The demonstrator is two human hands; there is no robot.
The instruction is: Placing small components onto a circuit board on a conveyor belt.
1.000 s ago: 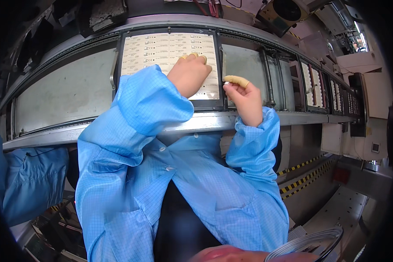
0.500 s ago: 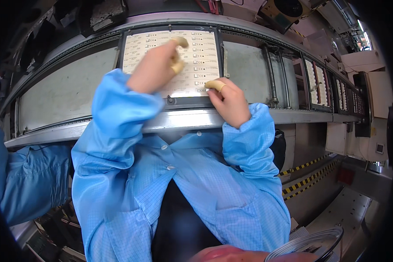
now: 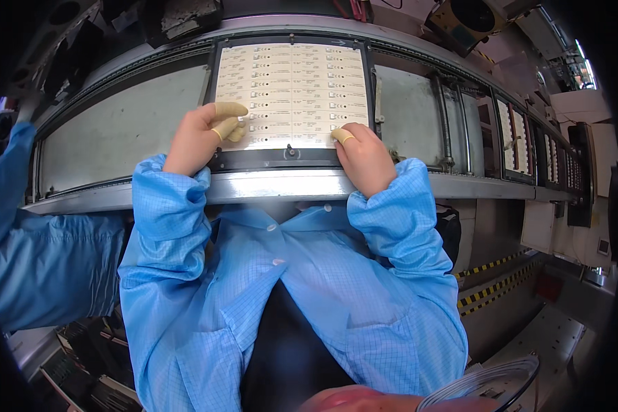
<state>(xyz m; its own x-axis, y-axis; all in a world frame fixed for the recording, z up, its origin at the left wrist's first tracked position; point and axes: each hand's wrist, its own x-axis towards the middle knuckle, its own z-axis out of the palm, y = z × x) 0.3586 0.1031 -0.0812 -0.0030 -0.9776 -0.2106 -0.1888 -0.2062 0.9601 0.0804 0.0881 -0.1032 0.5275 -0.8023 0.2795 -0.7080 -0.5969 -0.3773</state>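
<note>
A white panel (image 3: 292, 103) with rows of small printed units, each bearing a little silvery part, lies in a black frame (image 3: 316, 156) in front of me. My left hand (image 3: 199, 137) is over the panel's lower left edge, with yellow finger cots on its fingertips. Its fingers are bent together, and a tiny white piece (image 3: 241, 119) shows between the tips. At the lower right of the panel, my right hand (image 3: 366, 156) touches the surface with its fingers curled and pressed together. Anything under those fingertips is hidden.
The frame sits on a conveyor with metal rails (image 3: 281, 187). Further panels (image 3: 513, 137) stand along the line at right. A person's blue sleeve (image 3: 7, 185) shows at far left. Dark bins (image 3: 178, 20) and a box-shaped device (image 3: 463, 24) are behind the conveyor.
My left hand has come from above the panel's middle down and left to its lower left edge. My right hand stays at the lower right corner. The whole view has shifted slightly.
</note>
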